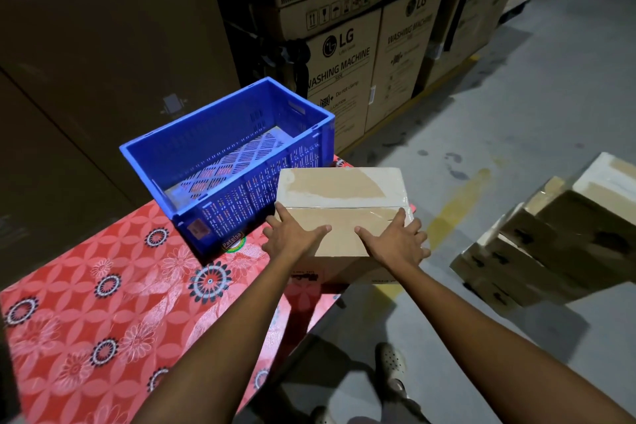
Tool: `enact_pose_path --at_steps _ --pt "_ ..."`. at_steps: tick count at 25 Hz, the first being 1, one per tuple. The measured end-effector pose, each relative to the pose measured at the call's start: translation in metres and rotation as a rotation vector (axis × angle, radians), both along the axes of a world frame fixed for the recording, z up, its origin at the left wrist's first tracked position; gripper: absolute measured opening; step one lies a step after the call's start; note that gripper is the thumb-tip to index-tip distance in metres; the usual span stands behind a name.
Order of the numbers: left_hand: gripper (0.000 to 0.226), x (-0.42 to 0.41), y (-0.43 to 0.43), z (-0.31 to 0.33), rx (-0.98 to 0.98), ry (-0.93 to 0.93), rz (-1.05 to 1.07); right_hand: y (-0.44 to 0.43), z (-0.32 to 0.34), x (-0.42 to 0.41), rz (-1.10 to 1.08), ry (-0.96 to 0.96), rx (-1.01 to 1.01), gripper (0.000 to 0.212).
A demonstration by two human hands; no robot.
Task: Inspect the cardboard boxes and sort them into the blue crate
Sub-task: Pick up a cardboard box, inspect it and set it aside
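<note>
"Cardboard box (pixel 340 196) at the right corner of the tabletop (pixel 86 286), just beside the blue crate (pixel 144 148), and both hands are on it!"

"How's the grip?"

"Left hand (pixel 292 237) lies flat on the near face by the left corner, right hand (pixel 395 241) flat by the right corner. Fingers are spread on both, thumbs point inward at each other, palms are against the cardboard. The right hand's outer fingers reach past the box's right edge."

"And the box itself?"

"Top face up, whitish with a broad brown tape patch. Its far left corner sits in front of the crate's near wall; touching or not, I cannot tell."

"The crate?"

"Upright on the red flowered cloth (pixel 69 337), perforated floor showing, a label (pixel 196 227) low on its near corner."

"What else is around?"

"A leaning stack of brown boxes (pixel 550 251) to the right on the grey floor (pixel 499 96), well apart from the tabletop. Big LG washing machine cartons (pixel 340 79) line up behind the crate. A pale shoe (pixel 390 360) shows down between the arms."
</note>
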State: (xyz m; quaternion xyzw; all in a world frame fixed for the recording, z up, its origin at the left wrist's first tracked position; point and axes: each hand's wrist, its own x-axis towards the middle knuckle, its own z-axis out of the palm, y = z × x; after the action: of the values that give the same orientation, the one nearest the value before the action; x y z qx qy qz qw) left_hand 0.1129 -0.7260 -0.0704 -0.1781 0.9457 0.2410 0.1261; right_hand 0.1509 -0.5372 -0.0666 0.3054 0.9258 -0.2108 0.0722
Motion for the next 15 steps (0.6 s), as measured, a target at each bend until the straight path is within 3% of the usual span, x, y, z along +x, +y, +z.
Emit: enact_pose_path --at_steps 9,15 --pt "0.137 -0.013 -0.001 0.001 -0.050 -0.027 -0.064 0.004 -0.002 -0.015 0.068 -0.021 0.044 0.117" --pt "0.124 -0.066 0.020 0.029 0.006 0.097 -0.011 0.005 0.011 -0.067 0.079 0.099 0.017 0.106"
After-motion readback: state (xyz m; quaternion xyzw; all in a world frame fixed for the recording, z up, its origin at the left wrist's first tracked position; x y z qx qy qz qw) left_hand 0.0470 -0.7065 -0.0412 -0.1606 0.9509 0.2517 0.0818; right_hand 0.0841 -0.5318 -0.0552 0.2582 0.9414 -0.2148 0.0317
